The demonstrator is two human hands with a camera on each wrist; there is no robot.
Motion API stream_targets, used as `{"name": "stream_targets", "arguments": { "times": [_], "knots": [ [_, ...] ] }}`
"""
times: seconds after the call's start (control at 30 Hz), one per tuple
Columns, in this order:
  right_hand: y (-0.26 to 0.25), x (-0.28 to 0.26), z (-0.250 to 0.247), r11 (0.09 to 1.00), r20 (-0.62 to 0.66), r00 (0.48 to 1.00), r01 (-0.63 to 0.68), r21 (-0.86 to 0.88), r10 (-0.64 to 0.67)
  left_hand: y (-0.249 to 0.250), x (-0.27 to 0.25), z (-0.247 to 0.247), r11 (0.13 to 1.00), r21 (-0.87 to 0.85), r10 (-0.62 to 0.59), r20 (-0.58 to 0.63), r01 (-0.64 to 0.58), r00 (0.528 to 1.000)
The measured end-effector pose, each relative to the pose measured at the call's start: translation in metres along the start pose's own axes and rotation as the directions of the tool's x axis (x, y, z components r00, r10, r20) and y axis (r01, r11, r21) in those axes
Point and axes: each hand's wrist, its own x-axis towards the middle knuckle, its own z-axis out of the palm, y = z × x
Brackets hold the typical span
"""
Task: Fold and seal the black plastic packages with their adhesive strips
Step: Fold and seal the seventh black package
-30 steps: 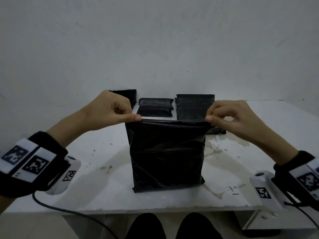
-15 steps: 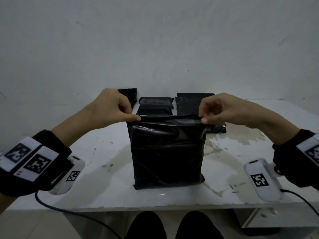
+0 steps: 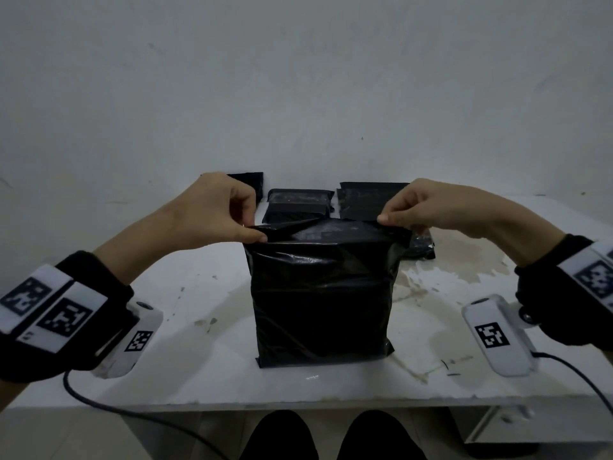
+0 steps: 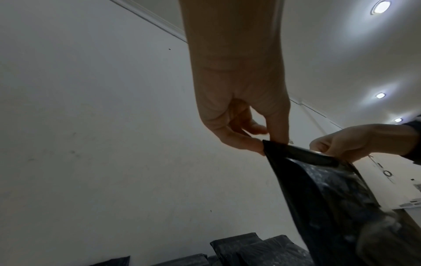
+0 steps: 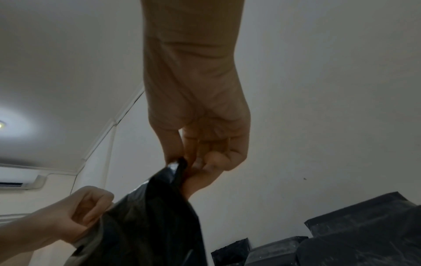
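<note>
Black plastic package: standing upright at centre frame on the white table, its base near the table's front edge, its top flap bent over. Left hand: thumb and forefinger pinching the flap's left corner, other fingers curled. Right hand: likewise pinching the flap's right corner. Both hands raised level with the package top, left and right of centre. Further black packages: lying along the table's far edge, just behind the hands, upper centre of the frame. Wall: plain white, filling the upper half.
</note>
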Motion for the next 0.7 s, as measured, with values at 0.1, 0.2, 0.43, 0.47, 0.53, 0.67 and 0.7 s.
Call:
{"name": "stream_targets", "arguments": {
  "times": [0.1, 0.2, 0.43, 0.47, 0.53, 0.67, 0.7],
  "knots": [
    [-0.0006, 0.0009, -0.0025, 0.999, -0.051, 0.999, -0.007, 0.036, 0.008, 0.0013, 0.0022, -0.0002, 0.999, -0.043, -0.026, 0.032, 0.027, 0.999],
    [0.0024, 0.0029, -0.0031, 0.997, -0.083, 0.997, 0.01, 0.082, -0.003, 0.0015, 0.0031, -0.001, 0.993, -0.103, -0.053, 0.093, 0.062, 0.994],
    [0.0089, 0.0041, 0.001, 0.988, -0.047, 0.991, 0.132, 0.083, -0.129, -0.0002, 0.0041, -0.0006, 0.975, -0.169, -0.109, 0.204, 0.145, 0.973],
    [0.0089, 0.0038, 0.0011, 0.989, -0.04, 0.991, 0.133, 0.061, -0.131, 0.0, 0.0047, -0.0002, 0.972, -0.178, -0.117, 0.214, 0.156, 0.97],
    [0.0081, 0.0034, 0.0013, 0.989, -0.019, 0.989, 0.145, 0.04, -0.144, -0.0006, 0.006, 0.0003, 0.966, -0.185, -0.135, 0.223, 0.178, 0.965],
    [0.0022, 0.0025, 0.0017, 0.988, 0.015, 0.99, 0.142, 0.064, -0.143, -0.0031, 0.0078, 0.0015, 0.961, -0.187, -0.164, 0.214, 0.205, 0.963],
    [0.0011, 0.0036, 0.0013, 0.99, 0.026, 0.991, 0.126, 0.069, -0.128, -0.0028, 0.008, 0.002, 0.959, -0.192, -0.169, 0.213, 0.21, 0.962]
  ]
}}
